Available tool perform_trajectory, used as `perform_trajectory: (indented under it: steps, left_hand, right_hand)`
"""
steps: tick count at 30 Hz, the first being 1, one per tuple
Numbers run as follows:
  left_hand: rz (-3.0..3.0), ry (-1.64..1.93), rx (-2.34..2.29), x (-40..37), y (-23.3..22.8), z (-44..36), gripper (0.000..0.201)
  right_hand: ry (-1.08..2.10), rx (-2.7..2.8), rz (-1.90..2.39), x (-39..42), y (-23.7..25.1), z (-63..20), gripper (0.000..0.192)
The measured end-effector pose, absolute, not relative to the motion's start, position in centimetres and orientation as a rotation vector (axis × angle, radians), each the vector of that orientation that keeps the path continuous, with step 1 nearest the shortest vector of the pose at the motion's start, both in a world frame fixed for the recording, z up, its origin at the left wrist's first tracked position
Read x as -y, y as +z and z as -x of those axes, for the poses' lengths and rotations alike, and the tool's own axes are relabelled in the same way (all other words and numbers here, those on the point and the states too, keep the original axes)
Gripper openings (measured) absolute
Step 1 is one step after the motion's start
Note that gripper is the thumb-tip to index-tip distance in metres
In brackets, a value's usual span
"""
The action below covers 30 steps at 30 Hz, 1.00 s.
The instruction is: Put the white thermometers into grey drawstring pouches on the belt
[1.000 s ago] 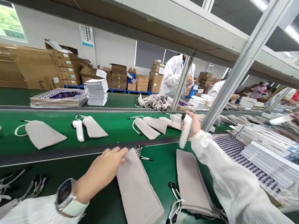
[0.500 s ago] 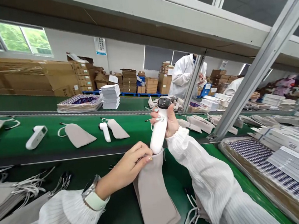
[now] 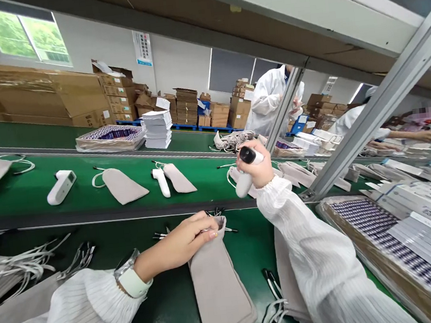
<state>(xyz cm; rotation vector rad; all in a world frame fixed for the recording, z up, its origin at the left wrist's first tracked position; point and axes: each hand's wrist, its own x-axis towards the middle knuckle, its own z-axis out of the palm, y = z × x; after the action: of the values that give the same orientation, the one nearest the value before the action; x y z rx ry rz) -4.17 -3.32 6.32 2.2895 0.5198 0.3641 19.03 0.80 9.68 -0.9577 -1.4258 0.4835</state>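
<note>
My right hand (image 3: 260, 169) is wrapped round a white handheld infrared thermometer (image 3: 244, 184), its dark round end tipped towards me. It is raised above the belt, apart from any pouch. My left hand (image 3: 187, 240) pinches the open mouth of a grey-beige drawstring pouch (image 3: 222, 285), the top one of a stack. Its fingertips are partly hidden at the pouch's rim. White cords with black ends stick out near the mouth. Beside the stack, more pouches (image 3: 289, 277) lie partly under my right sleeve.
On the green belt (image 3: 209, 177) lie a white thermometer (image 3: 61, 187), a smaller one (image 3: 161, 182) and several pouches. A checked tray (image 3: 361, 212) with flat boxes stands right, beside a metal post (image 3: 368, 107). Co-workers in white coats (image 3: 266, 98) stand beyond.
The thermometer has moved from the pouch mouth up and right in my right hand, and its end now turns towards me. My left hand stays at the pouch mouth.
</note>
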Motion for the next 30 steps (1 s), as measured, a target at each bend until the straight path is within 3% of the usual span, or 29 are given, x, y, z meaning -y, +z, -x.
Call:
perform_trajectory:
  steps: [4, 11, 15, 23, 30]
  left_hand:
    - [-2.269, 0.389, -0.543, 3.4, 6.1, 4.1, 0.025]
    - [-2.267, 0.572, -0.583, 3.4, 6.1, 4.3, 0.018]
    - [-2.228, 0.633, -0.546, 3.2, 5.8, 4.3, 0.018]
    - [-2.162, 0.702, -0.546, 3.0, 5.6, 4.2, 0.02]
    - [-2.072, 1.186, -0.877, 2.0, 6.5, 4.9, 0.018]
  right_hand:
    - [0.318, 1.633, 1.061, -2.0, 6.5, -19.9, 0.023]
    - [0.2, 1.647, 0.977, -2.6, 6.5, -19.6, 0.022]
    - [0.366, 1.57, 0.992, -2.5, 5.6, -18.7, 0.022]
    - [0.902, 1.123, 0.48, -0.6, 12.3, -13.0, 0.042]
    - [1.294, 1.495, 0.681, -0.2, 6.7, -10.8, 0.043]
